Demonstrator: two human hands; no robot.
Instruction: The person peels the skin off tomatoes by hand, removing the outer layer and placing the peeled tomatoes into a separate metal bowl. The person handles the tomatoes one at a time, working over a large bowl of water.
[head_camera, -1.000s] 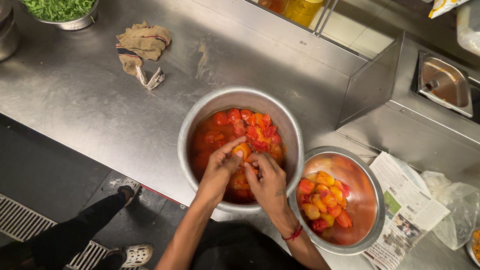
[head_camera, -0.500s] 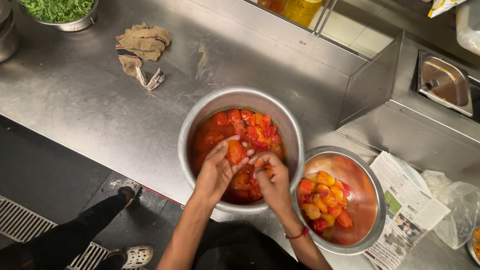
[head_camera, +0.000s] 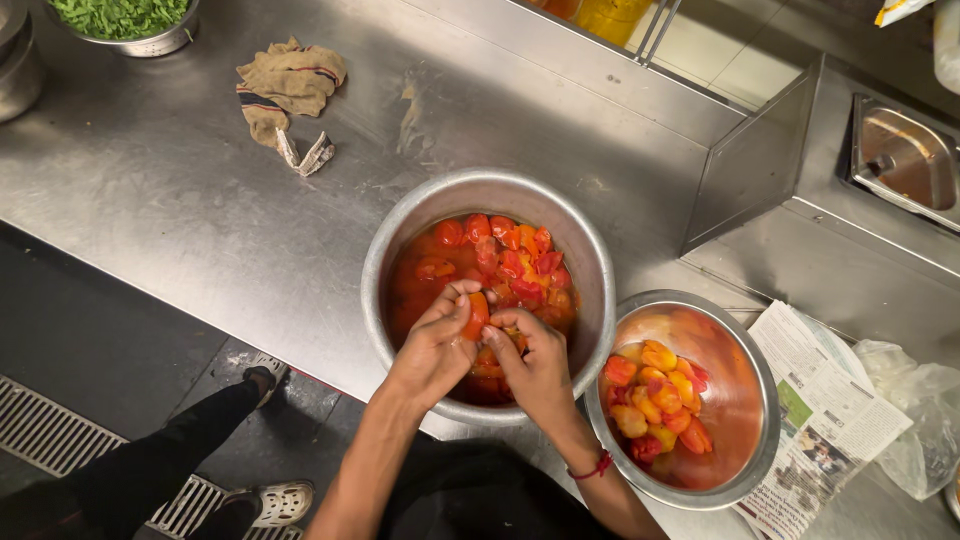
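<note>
Steel pot (head_camera: 400, 250) on bench (head_camera: 180, 200), full of red tomato pieces | left hand (head_camera: 435, 350) and right hand (head_camera: 535, 365) over it, fingers of both pinching one tomato (head_camera: 476, 312) between them | smaller bowl (head_camera: 745, 350) of tomatoes just right | rag (head_camera: 290, 85) far left

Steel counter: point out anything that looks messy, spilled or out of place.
A crumpled brown rag lies bunched on the steel counter, with a pale smear beside it. A newspaper sits tucked under the smaller bowl. No tomatoes have spilled.

A crumpled rag (head_camera: 288, 88) lies beside a bowl of greens (head_camera: 125, 22).
</note>
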